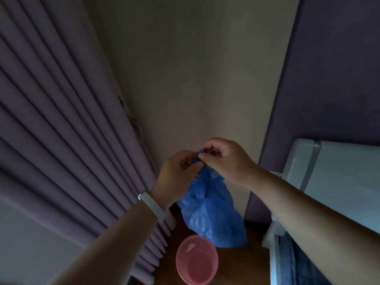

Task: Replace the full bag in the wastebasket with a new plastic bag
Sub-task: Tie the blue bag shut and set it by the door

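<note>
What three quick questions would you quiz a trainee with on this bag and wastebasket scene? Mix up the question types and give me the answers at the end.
1. True or false: the left hand and the right hand both grip the top of the blue bag.
2. The pink wastebasket is: A) lined with a bag, B) upright with no bag in it, C) tipped on its side.
3. Which wrist wears the band?
Key: 1 true; 2 B; 3 the left.
</note>
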`<act>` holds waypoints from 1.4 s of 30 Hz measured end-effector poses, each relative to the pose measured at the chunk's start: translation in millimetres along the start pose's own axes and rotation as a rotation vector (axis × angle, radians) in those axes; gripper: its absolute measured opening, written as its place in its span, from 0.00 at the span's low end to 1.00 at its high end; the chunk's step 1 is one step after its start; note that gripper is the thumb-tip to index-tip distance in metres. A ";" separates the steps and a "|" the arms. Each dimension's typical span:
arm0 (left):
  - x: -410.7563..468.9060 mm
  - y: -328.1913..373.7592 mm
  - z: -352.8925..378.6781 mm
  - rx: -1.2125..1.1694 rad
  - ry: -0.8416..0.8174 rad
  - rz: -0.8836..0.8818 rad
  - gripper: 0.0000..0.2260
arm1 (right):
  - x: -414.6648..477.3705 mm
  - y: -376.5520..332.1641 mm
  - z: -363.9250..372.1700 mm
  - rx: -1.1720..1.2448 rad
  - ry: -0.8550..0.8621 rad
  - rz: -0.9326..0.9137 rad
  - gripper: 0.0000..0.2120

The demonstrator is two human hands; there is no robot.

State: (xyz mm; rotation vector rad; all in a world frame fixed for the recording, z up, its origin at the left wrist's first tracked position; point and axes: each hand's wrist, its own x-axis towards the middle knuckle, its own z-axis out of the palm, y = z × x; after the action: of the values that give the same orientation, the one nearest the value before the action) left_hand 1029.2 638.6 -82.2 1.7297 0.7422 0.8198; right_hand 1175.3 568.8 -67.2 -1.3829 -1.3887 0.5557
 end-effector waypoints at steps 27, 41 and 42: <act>-82.7 37.1 -58.1 -0.141 0.343 0.036 0.09 | -73.2 37.5 81.8 -0.165 -0.097 -0.016 0.11; -250.5 44.7 -173.2 -0.075 0.612 -0.007 0.09 | -156.1 -47.6 188.1 -0.138 -0.419 -0.007 0.06; -265.9 46.4 -180.7 -0.059 0.621 0.003 0.10 | -165.1 -57.1 199.2 -0.143 -0.427 -0.036 0.10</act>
State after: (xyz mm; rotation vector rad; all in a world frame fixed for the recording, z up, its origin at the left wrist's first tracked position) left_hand 733.7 510.0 -41.9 1.4221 1.1070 1.3921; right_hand 940.0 472.1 -141.5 -1.3997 -1.8209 0.7718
